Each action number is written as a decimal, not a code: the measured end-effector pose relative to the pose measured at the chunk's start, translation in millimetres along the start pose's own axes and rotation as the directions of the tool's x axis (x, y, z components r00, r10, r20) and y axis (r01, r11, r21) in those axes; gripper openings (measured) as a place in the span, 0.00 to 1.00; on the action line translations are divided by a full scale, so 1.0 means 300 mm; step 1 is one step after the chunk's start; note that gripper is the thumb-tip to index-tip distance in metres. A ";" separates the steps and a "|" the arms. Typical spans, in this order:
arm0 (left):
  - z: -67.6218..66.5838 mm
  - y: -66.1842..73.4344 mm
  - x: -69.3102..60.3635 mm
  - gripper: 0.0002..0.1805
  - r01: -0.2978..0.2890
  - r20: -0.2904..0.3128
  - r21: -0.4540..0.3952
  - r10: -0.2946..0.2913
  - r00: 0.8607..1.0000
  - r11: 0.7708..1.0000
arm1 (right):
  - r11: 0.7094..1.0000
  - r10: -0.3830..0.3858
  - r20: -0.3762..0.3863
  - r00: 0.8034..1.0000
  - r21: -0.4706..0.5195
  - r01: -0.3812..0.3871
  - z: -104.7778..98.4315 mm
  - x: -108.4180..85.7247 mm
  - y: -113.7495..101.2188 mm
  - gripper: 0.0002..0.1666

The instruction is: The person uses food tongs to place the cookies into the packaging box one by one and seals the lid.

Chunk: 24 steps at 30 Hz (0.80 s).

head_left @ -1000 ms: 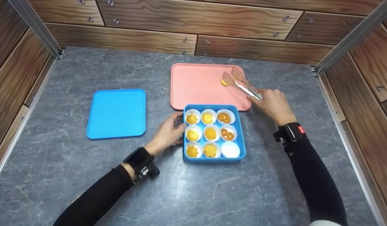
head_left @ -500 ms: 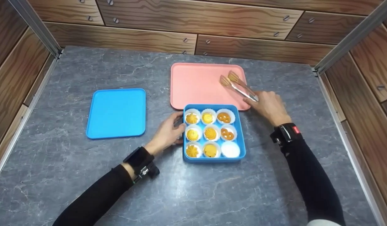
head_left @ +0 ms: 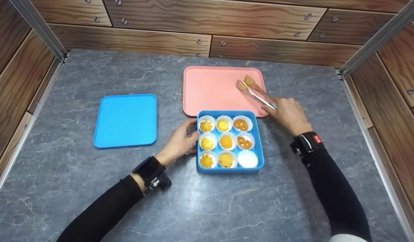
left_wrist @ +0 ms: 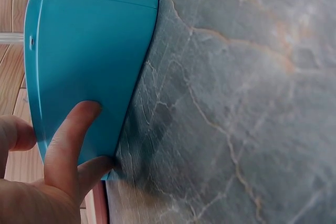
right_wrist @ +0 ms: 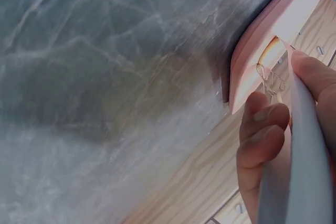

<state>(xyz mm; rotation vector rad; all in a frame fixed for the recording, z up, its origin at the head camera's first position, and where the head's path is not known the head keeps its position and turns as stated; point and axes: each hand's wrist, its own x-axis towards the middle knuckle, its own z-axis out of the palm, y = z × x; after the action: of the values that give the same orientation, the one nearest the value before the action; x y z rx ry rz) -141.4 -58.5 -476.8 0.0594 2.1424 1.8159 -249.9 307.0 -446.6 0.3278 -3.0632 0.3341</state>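
Observation:
My left hand rests against the left side of a blue box. In the left wrist view its fingertips touch the box's smooth outer wall. Paper cups in the box hold cookies, including star-shaped ones and pretzels. The front right cup looks white inside, with no cookie visible. My right hand grips a pair of tongs by the handle. Their two slotted ends hang over the right part of a pink tray. A little yellow shows between the ends, mostly hidden by them.
A blue square lid lies on the grey marbled table, left of the box. The box stands against the tray's front edge. Wood-patterned walls with metal corner posts enclose the table at the back and sides.
The tongs first moved slightly left and down over the yellow cookie, which was visible beside them and is now mostly covered. Their ends sit a little closer together. My left hand stays put.

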 end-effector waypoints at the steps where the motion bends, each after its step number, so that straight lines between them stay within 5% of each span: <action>1: 0.000 -0.001 0.001 0.30 0.003 0.002 -0.003 -0.003 1.000 1.000 | 1.000 -0.007 -0.005 1.000 0.010 0.007 0.002 -0.001 0.002 0.27; 13: 0.006 0.001 0.001 0.30 -0.005 -0.005 -0.004 0.005 1.000 1.000 | 0.999 -0.019 -0.002 1.000 0.047 0.019 -0.007 -0.027 0.031 0.27; 24: 0.005 0.005 -0.003 0.30 0.016 0.007 -0.023 -0.016 1.000 1.000 | 0.994 -0.043 0.064 0.997 0.104 0.036 -0.088 -0.114 0.023 0.31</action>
<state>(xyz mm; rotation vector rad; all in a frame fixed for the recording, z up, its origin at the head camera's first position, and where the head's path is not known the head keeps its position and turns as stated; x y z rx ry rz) -140.4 -57.1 -475.4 0.0432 2.1113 1.8284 -217.4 326.4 -424.5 0.4121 -3.1057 0.4905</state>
